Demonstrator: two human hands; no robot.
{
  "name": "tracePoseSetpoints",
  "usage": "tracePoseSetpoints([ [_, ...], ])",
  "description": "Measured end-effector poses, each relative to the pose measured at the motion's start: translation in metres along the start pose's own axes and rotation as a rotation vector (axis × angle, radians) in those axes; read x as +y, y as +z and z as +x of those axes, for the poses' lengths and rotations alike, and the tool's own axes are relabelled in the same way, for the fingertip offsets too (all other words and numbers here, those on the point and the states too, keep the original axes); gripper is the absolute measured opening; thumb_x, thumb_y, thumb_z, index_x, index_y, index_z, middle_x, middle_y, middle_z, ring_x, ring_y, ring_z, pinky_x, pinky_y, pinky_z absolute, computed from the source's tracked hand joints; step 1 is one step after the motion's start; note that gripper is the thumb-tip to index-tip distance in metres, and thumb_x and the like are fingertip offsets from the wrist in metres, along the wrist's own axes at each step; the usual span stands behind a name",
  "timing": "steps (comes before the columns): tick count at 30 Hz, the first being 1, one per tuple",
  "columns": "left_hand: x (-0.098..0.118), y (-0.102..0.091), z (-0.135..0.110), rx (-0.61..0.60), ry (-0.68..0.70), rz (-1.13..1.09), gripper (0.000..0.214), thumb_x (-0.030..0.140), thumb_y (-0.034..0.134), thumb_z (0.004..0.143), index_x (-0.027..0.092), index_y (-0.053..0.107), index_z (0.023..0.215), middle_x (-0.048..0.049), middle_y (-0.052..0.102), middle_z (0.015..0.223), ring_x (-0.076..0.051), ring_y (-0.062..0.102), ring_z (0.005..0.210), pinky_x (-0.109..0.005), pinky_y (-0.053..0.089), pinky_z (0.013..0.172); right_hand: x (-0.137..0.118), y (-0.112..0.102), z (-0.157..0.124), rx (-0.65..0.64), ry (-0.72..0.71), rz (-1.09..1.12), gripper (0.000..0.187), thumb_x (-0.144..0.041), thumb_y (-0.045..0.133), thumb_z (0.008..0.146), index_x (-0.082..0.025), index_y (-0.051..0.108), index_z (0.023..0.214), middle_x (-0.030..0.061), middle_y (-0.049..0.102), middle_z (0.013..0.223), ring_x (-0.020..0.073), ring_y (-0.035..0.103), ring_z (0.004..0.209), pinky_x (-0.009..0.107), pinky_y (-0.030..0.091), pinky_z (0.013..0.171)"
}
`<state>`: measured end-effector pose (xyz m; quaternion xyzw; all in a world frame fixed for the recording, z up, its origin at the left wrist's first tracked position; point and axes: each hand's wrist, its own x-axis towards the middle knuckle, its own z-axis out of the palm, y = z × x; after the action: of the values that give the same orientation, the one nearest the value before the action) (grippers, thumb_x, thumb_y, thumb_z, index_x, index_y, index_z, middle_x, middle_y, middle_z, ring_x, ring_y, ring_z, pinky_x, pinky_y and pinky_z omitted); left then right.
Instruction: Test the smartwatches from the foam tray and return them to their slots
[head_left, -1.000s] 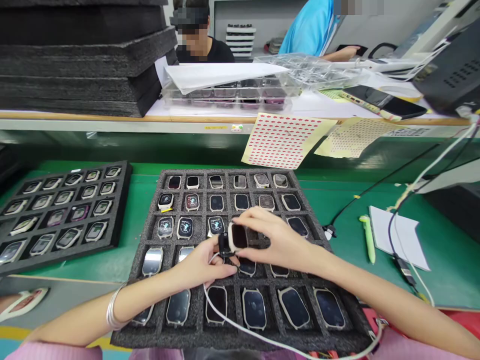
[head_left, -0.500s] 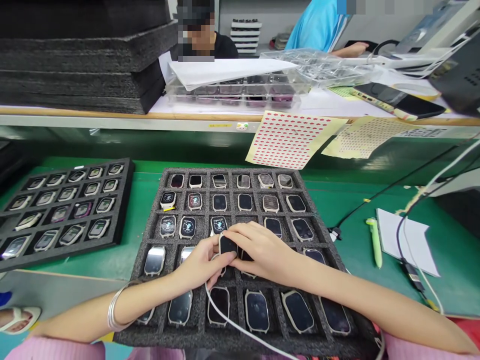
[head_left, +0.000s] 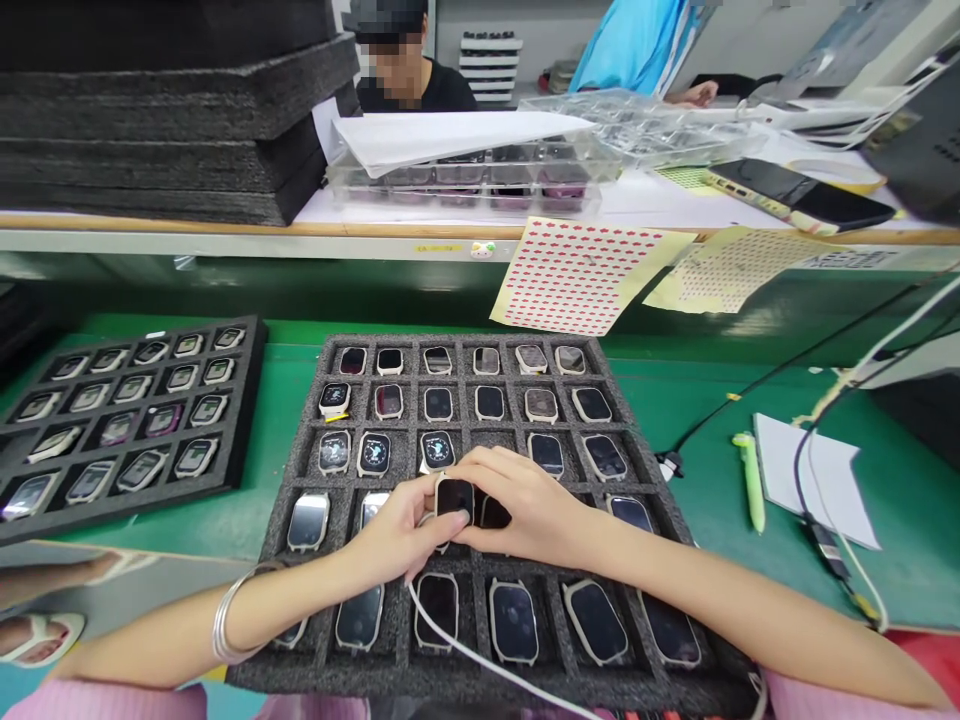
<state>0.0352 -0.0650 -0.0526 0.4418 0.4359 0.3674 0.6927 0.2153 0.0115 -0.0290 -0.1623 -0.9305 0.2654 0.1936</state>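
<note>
A black foam tray [head_left: 645,470] with a grid of pockets lies in front of me, most pockets holding a smartwatch body. Over its middle, both hands meet on one watch body [head_left: 454,496] with a dark screen. My right hand [head_left: 525,505] curls over it from the right, fingers closed on its edge. My left hand [head_left: 401,535] pinches it from the left, where a white cable [head_left: 480,655] runs down toward me. Whether the cable's plug sits in the watch is hidden by my fingers.
A second foam tray [head_left: 240,420] of watch bodies lies at the left. A green pen [head_left: 750,480], white paper [head_left: 814,475] and cables sit at the right. The shelf behind holds stacked foam trays [head_left: 172,110], clear trays, sticker sheets [head_left: 585,275] and a phone; two people sit beyond.
The watch was held up above the tray a second ago; both hands have since lowered it to the tray's middle row and stay closed on it.
</note>
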Motion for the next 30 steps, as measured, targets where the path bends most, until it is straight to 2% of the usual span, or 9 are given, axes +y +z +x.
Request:
tracePoseSetpoints([
  [9, 0.0, 0.0, 0.001, 0.003, -0.007, 0.051, 0.037, 0.039, 0.062, 0.083, 0.014, 0.054, 0.108, 0.0051, 0.052, 0.067, 0.0, 0.036, 0.029, -0.012, 0.028, 0.025, -0.001, 0.0, -0.002, -0.005, 0.007, 0.02, 0.035, -0.03, 0.065, 0.084, -0.012, 0.055, 0.113, 0.0099, 0.06, 0.099, 0.022, 0.057, 0.088, 0.037, 0.049, 0.076],
  [12, 0.001, -0.001, 0.0, -0.002, -0.001, 0.016, 0.035, 0.039, 0.063, 0.082, 0.014, 0.055, 0.105, 0.006, 0.051, 0.065, 0.0, 0.036, 0.028, -0.012, 0.027, 0.025, 0.0, 0.001, -0.004, -0.012, 0.012, 0.056, 0.037, -0.029, 0.065, 0.085, -0.013, 0.054, 0.116, 0.0096, 0.059, 0.099, 0.0217, 0.057, 0.088, 0.037, 0.05, 0.077],
  [15, 0.004, -0.003, -0.001, -0.024, -0.013, -0.037, 0.032, 0.04, 0.064, 0.082, 0.014, 0.055, 0.099, 0.0094, 0.045, 0.052, -0.001, 0.032, 0.026, -0.012, 0.024, 0.025, -0.001, 0.002, -0.004, 0.027, 0.007, 0.139, 0.043, -0.029, 0.064, 0.086, -0.014, 0.051, 0.124, 0.0103, 0.058, 0.102, 0.0215, 0.056, 0.091, 0.036, 0.05, 0.078],
  [17, 0.006, -0.004, -0.002, -0.032, -0.027, -0.089, 0.029, 0.039, 0.064, 0.082, 0.013, 0.056, 0.093, 0.0124, 0.037, 0.042, -0.002, 0.027, 0.025, -0.012, 0.021, 0.026, -0.003, 0.001, -0.003, 0.063, 0.012, 0.223, 0.047, -0.029, 0.065, 0.086, -0.014, 0.049, 0.127, 0.0112, 0.056, 0.106, 0.0213, 0.055, 0.095, 0.036, 0.05, 0.082],
  [19, 0.009, -0.005, -0.002, -0.044, -0.044, -0.173, 0.026, 0.037, 0.065, 0.082, 0.013, 0.056, 0.089, 0.0124, 0.036, 0.04, -0.001, 0.024, 0.025, -0.012, 0.02, 0.026, -0.006, 0.0, -0.001, 0.079, 0.047, 0.321, 0.047, -0.027, 0.067, 0.085, -0.014, 0.051, 0.127, 0.0113, 0.055, 0.109, 0.0206, 0.055, 0.099, 0.035, 0.048, 0.085],
  [22, 0.012, -0.005, -0.002, -0.1, -0.075, -0.334, 0.023, 0.034, 0.066, 0.082, 0.013, 0.057, 0.082, 0.006, 0.051, 0.046, 0.0, 0.02, 0.027, -0.012, 0.019, 0.026, -0.008, -0.003, 0.002, 0.086, 0.131, 0.481, 0.043, -0.027, 0.07, 0.083, -0.014, 0.056, 0.122, 0.0104, 0.057, 0.11, 0.02, 0.056, 0.102, 0.034, 0.046, 0.09],
  [25, 0.014, -0.004, -0.002, -0.168, -0.09, -0.459, 0.022, 0.031, 0.064, 0.083, 0.011, 0.057, 0.08, -0.0036, 0.063, 0.06, 0.002, 0.018, 0.029, -0.012, 0.017, 0.026, -0.007, -0.004, 0.004, 0.102, 0.201, 0.688, 0.036, -0.031, 0.064, 0.089, -0.015, 0.059, 0.12, 0.0103, 0.06, 0.112, 0.0211, 0.057, 0.105, 0.037, 0.045, 0.094],
  [27, 0.015, -0.005, -0.002, -0.204, -0.089, -0.515, 0.019, 0.029, 0.063, 0.085, 0.011, 0.057, 0.082, -0.0078, 0.067, 0.069, 0.002, 0.018, 0.03, -0.011, 0.017, 0.026, -0.006, -0.002, 0.004, 0.084, 0.245, 0.875, 0.034, -0.034, 0.058, 0.093, -0.016, 0.058, 0.122, 0.0099, 0.062, 0.11, 0.0197, 0.063, 0.096, 0.036, 0.048, 0.09],
  [30, 0.014, -0.007, -0.002, -0.223, -0.105, -0.572, 0.017, 0.027, 0.061, 0.086, 0.01, 0.058, 0.083, -0.0103, 0.068, 0.072, 0.003, 0.017, 0.03, -0.011, 0.016, 0.026, -0.006, 0.002, 0.005, 0.013, 0.303, 1.159, 0.034, -0.034, 0.057, 0.094, -0.015, 0.056, 0.122, 0.0075, 0.066, 0.097, 0.015, 0.068, 0.067, 0.032, 0.054, 0.074],
])
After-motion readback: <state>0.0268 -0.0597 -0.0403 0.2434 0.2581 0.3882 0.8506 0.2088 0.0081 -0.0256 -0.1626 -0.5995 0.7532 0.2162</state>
